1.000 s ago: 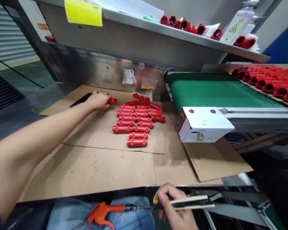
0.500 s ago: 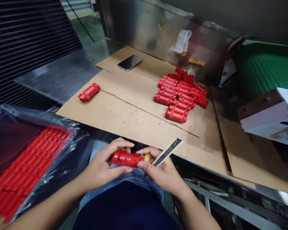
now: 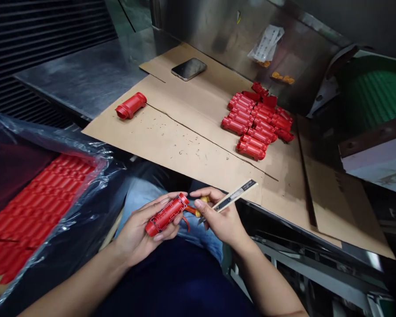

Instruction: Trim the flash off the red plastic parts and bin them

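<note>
My left hand is shut around a ribbed red plastic cylinder, held diagonally above my lap. My right hand grips a slim tool with a yellow grip and a flat cream-and-black strip, its thin tip close to the cylinder's upper end. An orange item shows in my lap between my hands, mostly hidden. A heap of similar red cylinders lies on the brown cardboard sheet, and one more red cylinder lies apart at the sheet's left.
A smartphone lies on the far cardboard. At left, a black plastic bag holds rows of red parts. A steel wall stands behind, with a green conveyor belt and white bracket at right.
My view has swung left since the oldest frame, and both hands are now over my lap. The red cylinder has turned from nearly level to diagonal in my left hand.
</note>
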The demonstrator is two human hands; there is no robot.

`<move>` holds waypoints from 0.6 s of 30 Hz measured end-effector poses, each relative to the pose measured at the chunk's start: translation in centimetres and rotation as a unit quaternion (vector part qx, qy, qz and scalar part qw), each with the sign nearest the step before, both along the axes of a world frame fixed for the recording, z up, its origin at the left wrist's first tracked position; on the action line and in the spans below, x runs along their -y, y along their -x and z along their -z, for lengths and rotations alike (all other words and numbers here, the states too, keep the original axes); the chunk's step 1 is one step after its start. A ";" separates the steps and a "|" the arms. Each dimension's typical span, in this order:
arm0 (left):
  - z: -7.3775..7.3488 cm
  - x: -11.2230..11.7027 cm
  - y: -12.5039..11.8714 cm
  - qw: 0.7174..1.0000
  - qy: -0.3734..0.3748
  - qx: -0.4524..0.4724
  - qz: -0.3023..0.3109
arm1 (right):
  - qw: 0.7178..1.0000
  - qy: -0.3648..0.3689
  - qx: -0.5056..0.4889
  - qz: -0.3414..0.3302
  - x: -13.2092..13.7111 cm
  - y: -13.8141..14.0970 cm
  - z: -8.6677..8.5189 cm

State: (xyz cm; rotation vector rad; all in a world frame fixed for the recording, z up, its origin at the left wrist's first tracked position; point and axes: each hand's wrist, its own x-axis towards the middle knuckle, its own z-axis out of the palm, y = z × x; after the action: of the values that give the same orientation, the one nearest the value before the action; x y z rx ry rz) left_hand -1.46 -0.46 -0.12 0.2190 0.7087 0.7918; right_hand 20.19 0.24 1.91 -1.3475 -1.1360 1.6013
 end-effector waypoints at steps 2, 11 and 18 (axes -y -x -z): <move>0.1 0.1 -0.1 1.000 0.005 -0.007 0.015 | 1.000 0.016 -0.008 -0.025 -0.4 0.2 0.0; 0.5 0.1 1.4 0.998 -0.016 -0.046 0.034 | 0.999 0.030 0.003 0.035 0.0 0.2 0.8; 0.7 -0.1 1.0 0.998 -0.031 -0.056 0.018 | 0.999 0.010 0.016 0.044 0.5 0.2 1.7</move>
State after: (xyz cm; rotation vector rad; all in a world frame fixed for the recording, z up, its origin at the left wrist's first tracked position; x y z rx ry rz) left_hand -2.48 -0.41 -0.80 0.3338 0.7844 0.7728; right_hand 19.98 -0.25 0.20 -1.4207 -1.0678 1.5373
